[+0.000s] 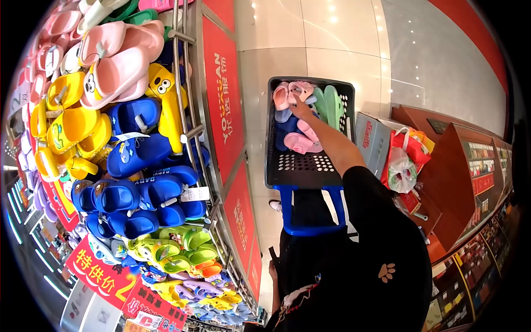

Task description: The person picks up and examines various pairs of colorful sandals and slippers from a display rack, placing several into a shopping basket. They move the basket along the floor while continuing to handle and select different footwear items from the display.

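Observation:
My right hand (301,108) reaches into a black shopping basket (304,178), its fingers closed on a pink clog (299,89) at the far end. Beside that clog lies another pink one (281,96). Green slippers (333,107) lean along the right wall of the basket, and dark blue slippers (287,128) lie at the left. Nearer to me is a pair of pink slippers (300,142). Low by my side, my left hand (272,270) is mostly hidden; it seems closed round a dark, narrow thing (273,254) whose kind I cannot make out.
The basket rides on a cart with a blue handle (314,229). To the left, a metal rack (191,131) is heaped with yellow slippers (74,128), blue slippers (138,155) and green clogs (177,252). At the right stand a grey box (371,141) and a brown counter (437,182).

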`<state>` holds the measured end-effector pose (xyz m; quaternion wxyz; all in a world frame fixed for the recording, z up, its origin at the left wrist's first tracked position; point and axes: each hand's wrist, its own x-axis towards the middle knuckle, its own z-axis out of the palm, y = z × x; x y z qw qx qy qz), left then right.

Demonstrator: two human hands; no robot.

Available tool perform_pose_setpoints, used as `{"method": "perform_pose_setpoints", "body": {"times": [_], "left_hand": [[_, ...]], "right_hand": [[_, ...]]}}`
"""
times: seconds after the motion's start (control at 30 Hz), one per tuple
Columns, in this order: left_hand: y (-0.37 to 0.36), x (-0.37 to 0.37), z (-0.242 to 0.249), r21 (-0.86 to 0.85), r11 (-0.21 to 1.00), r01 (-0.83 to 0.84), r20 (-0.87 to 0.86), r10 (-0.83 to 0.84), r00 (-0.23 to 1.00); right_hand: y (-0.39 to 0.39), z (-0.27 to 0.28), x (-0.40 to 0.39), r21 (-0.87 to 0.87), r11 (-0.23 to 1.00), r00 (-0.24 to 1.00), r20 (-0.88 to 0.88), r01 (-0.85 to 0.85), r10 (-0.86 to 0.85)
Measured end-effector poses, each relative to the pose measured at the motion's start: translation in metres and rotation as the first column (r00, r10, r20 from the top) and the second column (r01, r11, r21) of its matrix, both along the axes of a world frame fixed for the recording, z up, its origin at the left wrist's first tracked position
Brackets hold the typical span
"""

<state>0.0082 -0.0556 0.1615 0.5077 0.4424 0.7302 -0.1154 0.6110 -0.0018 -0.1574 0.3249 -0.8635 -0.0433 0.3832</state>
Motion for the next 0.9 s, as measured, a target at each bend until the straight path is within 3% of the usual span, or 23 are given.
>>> {"method": "perform_pose_setpoints", "body": {"times": [0.1, 0.13, 0.17, 0.2, 0.27, 0.33, 0.37, 0.43, 0.5, 0.63, 0.77, 0.8, 0.83, 0.9], "left_hand": [[-0.008, 0.017, 0.007, 0.01, 0.999, -0.033, 0.0, 0.033, 0.999], [-0.011, 0.023, 0.008, 0.011, 0.999, -0.041, 0.002, 0.041, 0.999], [-0.015, 0.028, 0.01, 0.016, 0.999, -0.052, 0.007, 0.052, 0.999], [-0.018, 0.034, 0.011, 0.02, 0.998, -0.066, 0.015, 0.066, 0.998], [-0.021, 0.042, 0.014, 0.032, 0.996, -0.083, 0.03, 0.082, 0.996], [-0.024, 0.049, 0.018, 0.048, 0.995, -0.087, 0.055, 0.084, 0.995], [-0.023, 0.054, 0.019, 0.058, 0.994, -0.088, 0.072, 0.084, 0.994], [-0.019, 0.069, 0.023, 0.088, 0.993, -0.078, 0.116, 0.068, 0.991], [-0.009, 0.084, 0.029, 0.137, 0.989, -0.06, 0.167, 0.036, 0.985], [0.024, 0.124, 0.047, 0.273, 0.962, -0.021, 0.307, -0.066, 0.949], [0.054, 0.174, 0.088, 0.361, 0.927, -0.105, 0.46, -0.079, 0.884], [0.057, 0.181, 0.1, 0.351, 0.928, -0.122, 0.535, -0.092, 0.84], [0.06, 0.184, 0.109, 0.342, 0.93, -0.137, 0.607, -0.107, 0.788], [0.061, 0.183, 0.123, 0.335, 0.92, -0.203, 0.755, -0.133, 0.642]], "right_hand": [[0.001, -0.023, -0.003, 0.04, 0.994, 0.994, 0.032, 0.1, -0.101], [0.004, -0.021, -0.008, 0.019, 0.987, 0.976, 0.145, 0.159, -0.16], [0.002, -0.034, -0.012, 0.137, 0.956, 0.948, 0.152, 0.261, -0.281], [-0.004, -0.045, -0.015, 0.123, 0.948, 0.938, 0.154, 0.294, -0.311], [-0.012, -0.033, -0.028, 0.112, 0.941, 0.93, 0.153, 0.319, -0.334], [-0.022, -0.011, -0.041, 0.232, 0.908, 0.868, 0.288, 0.348, -0.406], [-0.028, 0.005, -0.049, 0.236, 0.91, 0.869, 0.29, 0.34, -0.4], [-0.038, 0.049, -0.062, 0.398, 0.827, 0.879, 0.095, 0.397, -0.468], [-0.039, 0.126, -0.074, 0.381, 0.848, 0.906, 0.059, 0.367, -0.419], [-0.049, 0.2, -0.114, 0.538, 0.801, 0.931, 0.076, 0.262, -0.356], [-0.046, 0.32, -0.158, 0.68, 0.684, 0.964, -0.201, 0.265, -0.174], [-0.046, 0.348, -0.172, 0.73, 0.657, 0.981, -0.173, 0.189, -0.09], [-0.048, 0.369, -0.19, 0.76, 0.605, 0.962, -0.271, 0.238, -0.037], [-0.054, 0.418, -0.222, 0.787, 0.609, 0.968, -0.217, 0.098, 0.125]]}}
